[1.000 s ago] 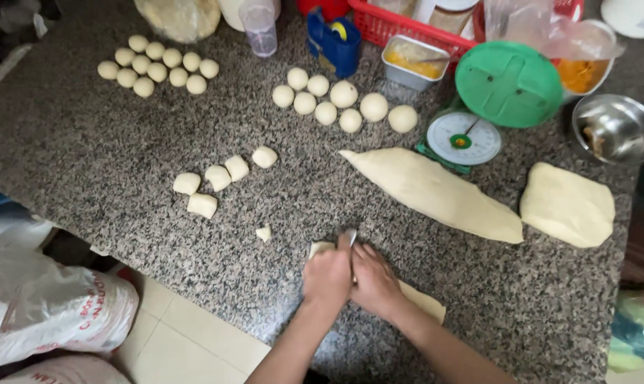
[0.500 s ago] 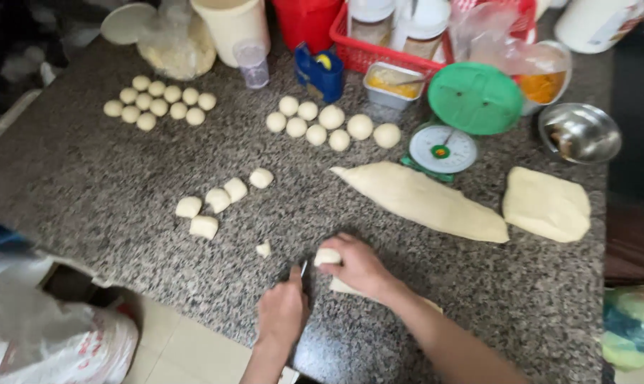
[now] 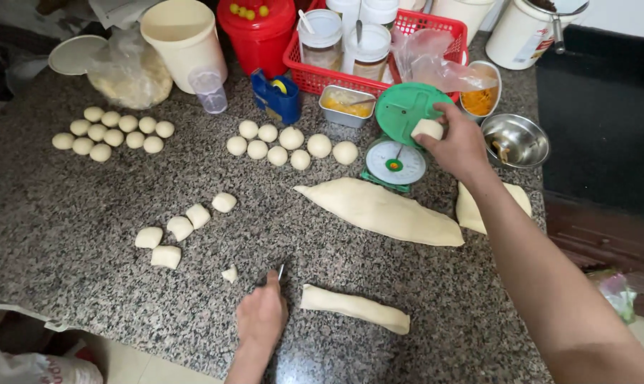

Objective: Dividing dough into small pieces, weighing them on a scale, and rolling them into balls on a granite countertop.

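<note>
Right now your right hand pinches a small dough piece between thumb and fingers, and it hangs just over the green kitchen scale. The piece looks soft and light, so I think a gentle hold by its sides is enough; a hard squeeze would squash it, and it may stick to your skin a bit.

Your left hand is down at the near edge of the stone counter, well in front of the scale. It is curled around a small knife, with only the tip poking out past your fingers.

Just to the right of that hand lies a dough log. It looks floppy, so lifting it by one end would likely stretch it.

Between the log and the scale lies a big long dough slab. Another flat dough lump sits to the right of the scale, partly behind your arm.

To the left of the scale are round dough balls in a bunch. Farther left are smaller dough balls. Cut dough chunks lie well to the left of the knife. A steel bowl sits to the right of the scale, and a red basket stands behind it.
</note>
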